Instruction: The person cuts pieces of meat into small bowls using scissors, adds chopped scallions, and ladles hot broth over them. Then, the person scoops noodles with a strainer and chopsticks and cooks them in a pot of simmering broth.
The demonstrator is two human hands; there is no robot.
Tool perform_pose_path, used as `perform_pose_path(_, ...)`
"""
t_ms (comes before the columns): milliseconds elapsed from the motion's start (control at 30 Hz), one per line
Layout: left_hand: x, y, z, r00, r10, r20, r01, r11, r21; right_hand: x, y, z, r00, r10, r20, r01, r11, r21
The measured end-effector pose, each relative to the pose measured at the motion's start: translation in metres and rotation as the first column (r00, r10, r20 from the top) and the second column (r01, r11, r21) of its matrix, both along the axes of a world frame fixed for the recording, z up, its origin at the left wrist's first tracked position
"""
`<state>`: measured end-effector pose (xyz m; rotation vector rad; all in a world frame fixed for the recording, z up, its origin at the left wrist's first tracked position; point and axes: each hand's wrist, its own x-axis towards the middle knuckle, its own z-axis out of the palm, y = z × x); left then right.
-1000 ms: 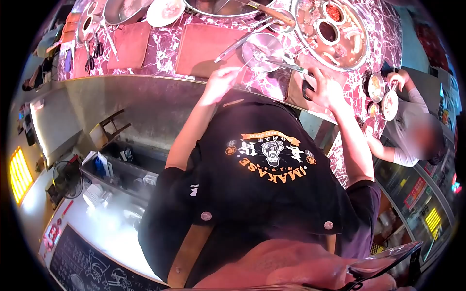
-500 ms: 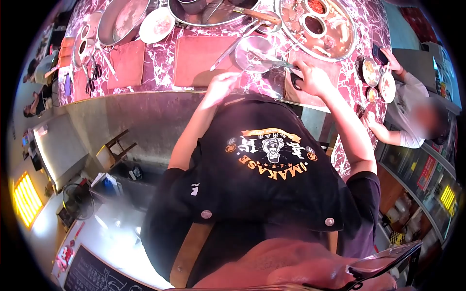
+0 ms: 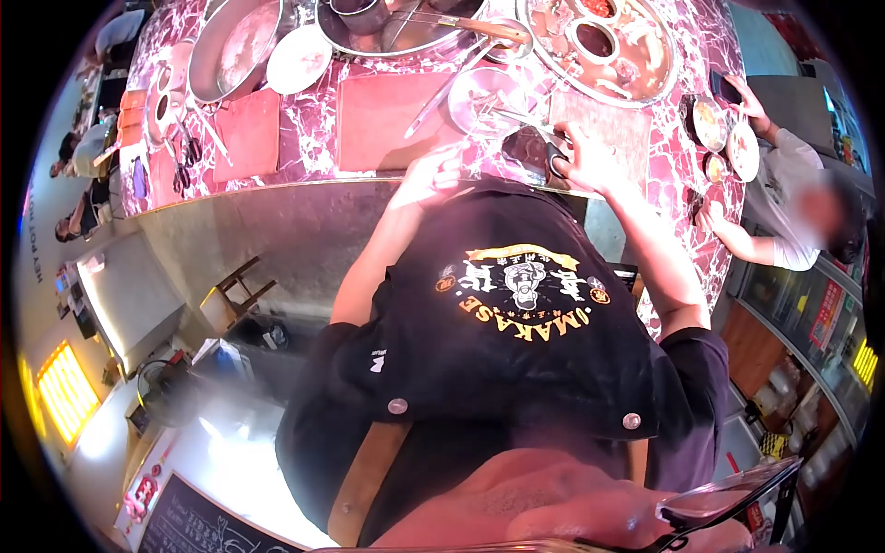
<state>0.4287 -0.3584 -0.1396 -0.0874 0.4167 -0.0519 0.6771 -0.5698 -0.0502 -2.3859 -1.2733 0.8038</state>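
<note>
My right hand [image 3: 588, 162] grips the black-handled scissors [image 3: 553, 158] at the right of the table's near edge. Their metal blades point left, over the clear bowl [image 3: 481, 100]. Glare hides whether the blades touch what is in the bowl. My left hand [image 3: 433, 177] is at the table edge, left of the bowl and apart from it. Its fingers are curled together, and the bright light hides anything between them.
A large platter of food [image 3: 544, 69] with sauce cups lies beyond my right hand. Behind the bowl is a wide pot [image 3: 323, 28] with a ladle. A white plate [image 3: 300, 64] and brown placemats [image 3: 378, 120] lie leftward. Another person [image 3: 784, 175] sits at the right with small dishes.
My right hand has moved slightly nearer the table edge with the scissors. My left hand has lowered a little and its fingers are more curled. The whole view has shifted slightly.
</note>
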Motion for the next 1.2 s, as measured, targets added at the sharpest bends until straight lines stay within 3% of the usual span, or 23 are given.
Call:
perform_pose_path(133,0.001,-0.003,-0.003,1.0,0.027,0.003,-0.027,0.991,-0.134,-0.004,-0.018,-0.022,1.0,-0.003,-0.004,0.003,0.999,0.039)
perform_pose_path(200,-0.001,-0.005,-0.006,0.998,0.042,-0.049,-0.045,0.997,-0.062,-0.005,-0.025,-0.017,1.0,-0.022,0.003,0.022,0.998,-0.066)
perform_pose_path(433,-0.001,-0.005,-0.007,0.985,0.021,-0.169,0.017,0.975,0.223,-0.002,-0.032,0.016,0.998,-0.066,0.009,0.067,0.995,-0.069)
perform_pose_path(533,0.001,-0.004,-0.004,0.972,0.006,-0.235,0.03,0.989,0.148,-0.004,-0.017,-0.008,0.998,-0.066,-0.009,0.066,0.997,-0.035)
perform_pose_path(633,0.0,-0.006,-0.012,0.983,-0.013,-0.182,0.019,0.999,0.03,-0.014,-0.004,-0.014,0.996,-0.081,-0.046,0.08,0.996,-0.026)
perform_pose_path(733,-0.002,-0.008,-0.007,0.963,-0.052,-0.266,0.139,0.938,0.318,-0.015,-0.003,-0.035,0.997,-0.077,-0.023,0.076,0.997,-0.008)
perform_pose_path(800,-0.012,-0.002,-0.021,0.997,-0.075,-0.017,0.076,0.995,0.069,-0.013,-0.005,-0.035,0.998,-0.045,0.039,0.045,0.999,0.001)
perform_pose_path(833,-0.017,-0.006,-0.008,0.981,-0.039,-0.191,0.094,0.952,0.291,-0.013,-0.003,-0.026,0.999,-0.035,0.039,0.036,0.999,-0.013)
perform_pose_path(900,-0.022,-0.003,0.012,0.952,-0.05,-0.303,0.179,0.892,0.415,-0.007,-0.003,-0.017,0.999,-0.044,-0.019,0.043,0.998,-0.045)
perform_pose_path(967,-0.029,-0.004,0.051,0.947,-0.061,-0.316,0.251,0.756,0.604,0.003,-0.002,-0.016,0.999,-0.028,-0.038,0.026,0.999,-0.044)
perform_pose_path(1067,-0.028,-0.002,0.077,0.893,0.075,-0.443,0.279,0.68,0.678,0.015,-0.007,-0.015,0.996,0.026,-0.083,-0.032,0.997,-0.074)
perform_pose_path(1167,-0.018,0.006,0.062,0.906,0.173,-0.387,0.204,0.623,0.755,0.032,-0.024,0.024,0.997,0.05,-0.056,-0.049,0.999,0.017)
perform_pose_path(1200,-0.007,0.005,0.07,0.903,0.19,-0.385,0.196,0.615,0.763,0.046,-0.041,0.009,0.991,-0.01,-0.132,0.023,0.994,0.104)
